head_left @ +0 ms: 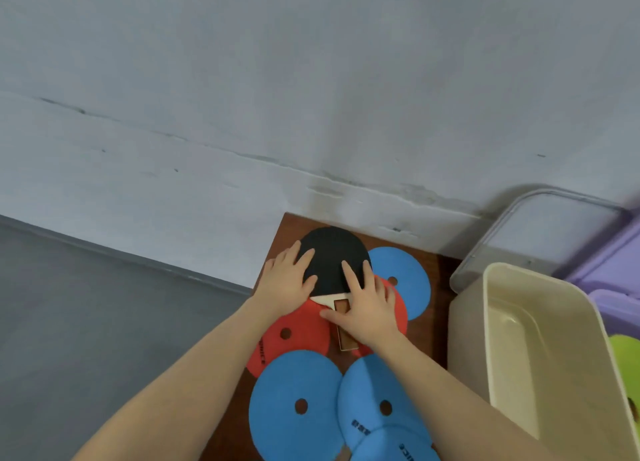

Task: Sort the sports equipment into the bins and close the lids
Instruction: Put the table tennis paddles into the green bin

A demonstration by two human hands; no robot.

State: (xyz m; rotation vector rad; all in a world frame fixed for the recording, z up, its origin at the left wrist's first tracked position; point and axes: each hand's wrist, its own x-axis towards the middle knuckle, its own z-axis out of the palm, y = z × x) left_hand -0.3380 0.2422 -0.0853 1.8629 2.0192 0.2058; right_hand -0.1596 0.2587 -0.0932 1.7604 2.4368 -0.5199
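While both flat hands, left hand (pixel 287 280), right hand (pixel 367 308), press it, paddle (pixel 332 259) blade points away.

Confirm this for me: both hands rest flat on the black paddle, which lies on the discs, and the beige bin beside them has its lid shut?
Not quite. The head view shows the beige bin open, no lid on it. Left hand and right hand do rest flat on the black paddle over the discs.

Both bare forearms reach toward 12 o'clock; left hand (pixel 289 280) and right hand (pixel 365 304) flat, fingers spread, palms down.
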